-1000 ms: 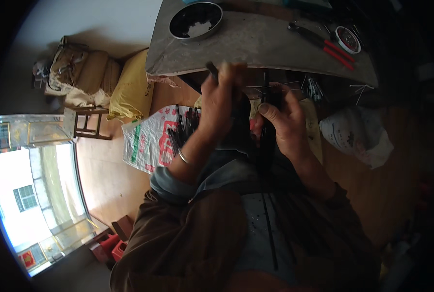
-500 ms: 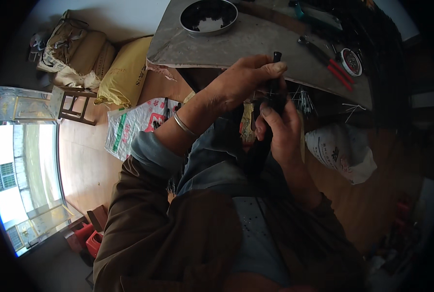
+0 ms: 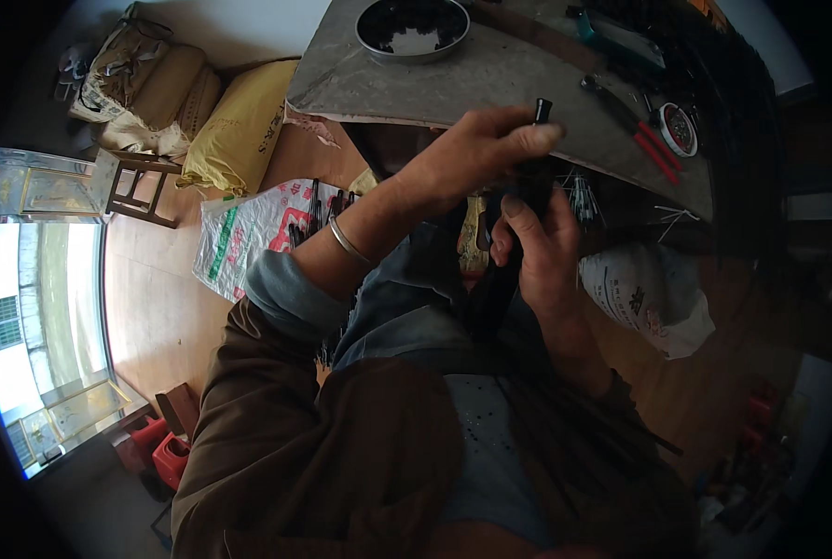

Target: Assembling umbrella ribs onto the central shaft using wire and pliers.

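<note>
Just off the near edge of the grey table (image 3: 332, 84), my left hand (image 3: 490, 144) is closed round a slim black piece with a flared end (image 3: 543, 110), which sticks up beside the thumb. Directly below it, my right hand (image 3: 548, 250) grips a dark, soft-looking black bundle (image 3: 495, 296) that hangs toward my lap. Where the two black things meet between my hands is too dark to make out, so I cannot tell whether they are joined.
On the table are a black bowl (image 3: 413, 28), red-handled pliers (image 3: 653, 149) and a round tin of small parts (image 3: 679, 129). Left of my legs, black rods (image 3: 315, 210) lie on a plastic sheet (image 3: 234, 233). A white sack (image 3: 644, 298) stands at the right.
The left hand has risen slightly away from the right, and more of the flared black end shows above it. The right hand keeps its hold on the bundle. The view has shifted a little.
</note>
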The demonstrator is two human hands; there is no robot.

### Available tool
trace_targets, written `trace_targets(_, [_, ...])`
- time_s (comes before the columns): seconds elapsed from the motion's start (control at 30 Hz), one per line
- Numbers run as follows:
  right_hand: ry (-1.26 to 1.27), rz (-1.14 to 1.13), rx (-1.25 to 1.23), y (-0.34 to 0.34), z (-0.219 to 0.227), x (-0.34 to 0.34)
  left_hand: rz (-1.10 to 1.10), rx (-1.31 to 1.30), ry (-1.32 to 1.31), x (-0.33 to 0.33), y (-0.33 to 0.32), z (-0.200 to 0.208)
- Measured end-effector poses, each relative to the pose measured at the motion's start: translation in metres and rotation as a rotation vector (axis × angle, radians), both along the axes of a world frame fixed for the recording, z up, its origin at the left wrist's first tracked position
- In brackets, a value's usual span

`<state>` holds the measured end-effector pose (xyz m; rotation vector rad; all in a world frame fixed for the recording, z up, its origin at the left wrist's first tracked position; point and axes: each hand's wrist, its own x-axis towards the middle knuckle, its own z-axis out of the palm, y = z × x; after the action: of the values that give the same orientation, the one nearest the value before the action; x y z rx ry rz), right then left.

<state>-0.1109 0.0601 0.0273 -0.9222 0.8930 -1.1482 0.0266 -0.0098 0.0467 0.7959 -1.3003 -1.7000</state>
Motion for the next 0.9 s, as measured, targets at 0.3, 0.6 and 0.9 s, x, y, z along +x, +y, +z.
trace_targets(0.3, [-0.035, 0.029, 0.003, -0.003, -0.004, 0.001, 0.015, 0.003, 0.033, 0.008, -0.005, -0.009])
trace_targets(0.6, [-0.024, 0.035, 0.014, -0.003, -0.009, -0.001, -0.012, -0.008, 0.041, 0.008, -0.004, -0.014])
trace_targets(0.9, [-0.042, 0.023, 0.036, -0.002, -0.010, -0.001, 0.010, 0.021, 0.019, 0.010, 0.002, -0.010])
